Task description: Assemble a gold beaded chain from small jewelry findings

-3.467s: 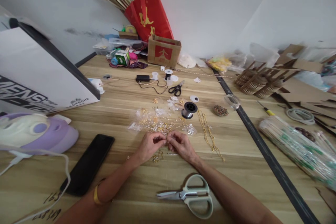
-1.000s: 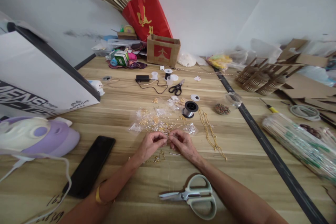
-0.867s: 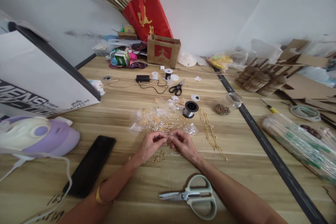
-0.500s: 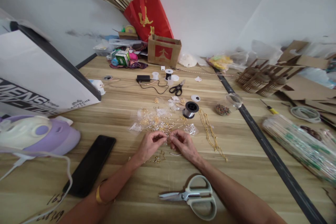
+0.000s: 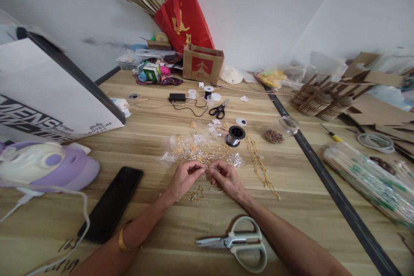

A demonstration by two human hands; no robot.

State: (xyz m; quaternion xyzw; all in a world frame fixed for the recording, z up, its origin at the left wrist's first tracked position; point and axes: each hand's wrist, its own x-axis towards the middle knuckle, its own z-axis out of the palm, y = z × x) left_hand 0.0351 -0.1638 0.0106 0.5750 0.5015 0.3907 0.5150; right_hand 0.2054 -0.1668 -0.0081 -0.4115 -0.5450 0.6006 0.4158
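Observation:
Fingertips pinched, my left hand (image 5: 188, 177) and my right hand (image 5: 226, 177) face each other a small gap apart over the table; what they hold is too small to make out. Just beyond them lies a pile of gold and silver beads (image 5: 203, 156), with clear bags of small gold pieces (image 5: 181, 145) to its left. A small bag of silver rings (image 5: 237, 160) sits past my right hand. Below my left hand is a fine gold chain (image 5: 193, 195). A black spool of wire (image 5: 235, 136) stands behind, and gold chains (image 5: 258, 164) lie to the right.
Pale-handled scissors (image 5: 239, 241) lie between my forearms. At left are a black phone (image 5: 111, 204), a purple-and-white device (image 5: 64, 166) and a white box (image 5: 48, 90). Black scissors (image 5: 219, 110) and a paper bag (image 5: 202, 64) are further back; wrapped sticks (image 5: 368, 181) lie right.

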